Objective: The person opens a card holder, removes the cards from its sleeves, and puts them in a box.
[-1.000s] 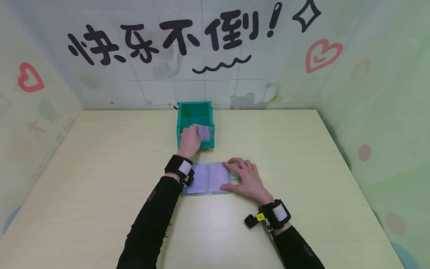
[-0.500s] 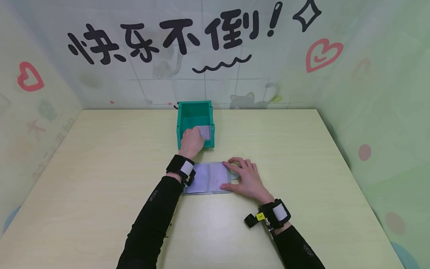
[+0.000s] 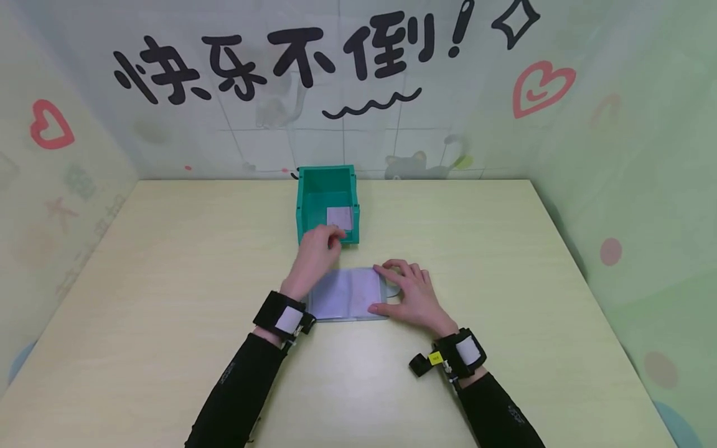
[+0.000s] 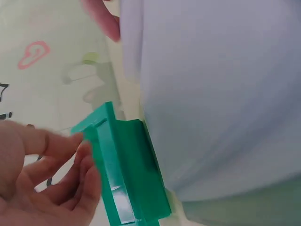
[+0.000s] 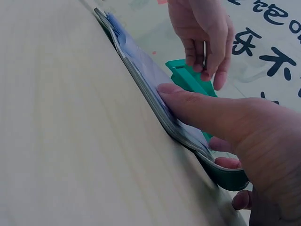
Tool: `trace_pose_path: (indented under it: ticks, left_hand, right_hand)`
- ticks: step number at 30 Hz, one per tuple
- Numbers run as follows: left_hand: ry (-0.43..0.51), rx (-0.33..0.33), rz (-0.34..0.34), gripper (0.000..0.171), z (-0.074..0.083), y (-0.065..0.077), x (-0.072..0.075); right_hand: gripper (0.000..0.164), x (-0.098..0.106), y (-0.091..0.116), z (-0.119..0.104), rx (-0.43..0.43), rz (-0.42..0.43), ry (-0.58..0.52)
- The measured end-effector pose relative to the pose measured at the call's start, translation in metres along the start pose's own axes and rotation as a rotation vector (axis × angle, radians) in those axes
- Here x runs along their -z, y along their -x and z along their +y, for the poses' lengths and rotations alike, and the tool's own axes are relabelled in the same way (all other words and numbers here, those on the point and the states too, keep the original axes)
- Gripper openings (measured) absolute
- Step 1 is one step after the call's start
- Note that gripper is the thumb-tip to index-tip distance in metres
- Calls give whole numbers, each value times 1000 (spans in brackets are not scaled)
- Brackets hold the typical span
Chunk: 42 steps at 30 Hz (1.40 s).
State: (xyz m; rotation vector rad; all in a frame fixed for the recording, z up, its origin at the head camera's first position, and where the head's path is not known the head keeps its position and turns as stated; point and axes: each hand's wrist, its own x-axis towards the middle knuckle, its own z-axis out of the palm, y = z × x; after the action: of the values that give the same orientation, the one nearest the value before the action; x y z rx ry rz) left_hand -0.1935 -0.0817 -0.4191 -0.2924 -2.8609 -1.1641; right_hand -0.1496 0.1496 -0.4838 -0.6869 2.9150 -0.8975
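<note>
An open card holder [image 3: 347, 295] with pale lilac pages lies on the table. My right hand [image 3: 413, 298] rests at its right side, thumb and index finger spread over the page corners. In the right wrist view, the thumb [image 5: 188, 101] presses the page beside a dark green tab [image 5: 229, 179]. My left hand [image 3: 313, 258] hovers between the holder and the teal bin [image 3: 327, 186], over the bin's near edge. Its thumb and fingertips [image 4: 87, 150] come close together in the left wrist view, with nothing visible between them. A lilac card [image 3: 339, 218] lies inside the bin.
The pale wooden table [image 3: 185, 267] surrounds the holder and bin. Printed curtains [image 3: 448, 149] stand behind the table and along both sides. The bin sits near the table's back edge. Black wrist cameras are strapped to both wrists.
My left hand has drawn back out of the bin toward me, and its fingers have loosened. More of the lilac card shows now. The right hand and the holder stay in place.
</note>
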Motion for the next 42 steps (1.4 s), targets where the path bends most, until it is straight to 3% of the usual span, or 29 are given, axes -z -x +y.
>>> trace_pose_path:
  ticks: [6,8,13,26,42]
  left_hand:
    - [87,76,-204,20,-8,39,3]
    - [127,94,-251,19,-11,47,2]
    - [204,62,-332,23,-18,53,-2]
    - [210,38,-332,34,-19,53,-11]
    - [209,47,-338,34,-22,52,-7]
  right_hand:
    - [82,3,-1,-2,-25,-36,-16]
    - [83,4,-2,-2,-37,-52,-16]
    - [80,4,-6,-4,-77,-75,-23]
    - [63,-6,-20,-8,-109,30,-12]
    - [57,-3,-27,-14,-104,-19,-83]
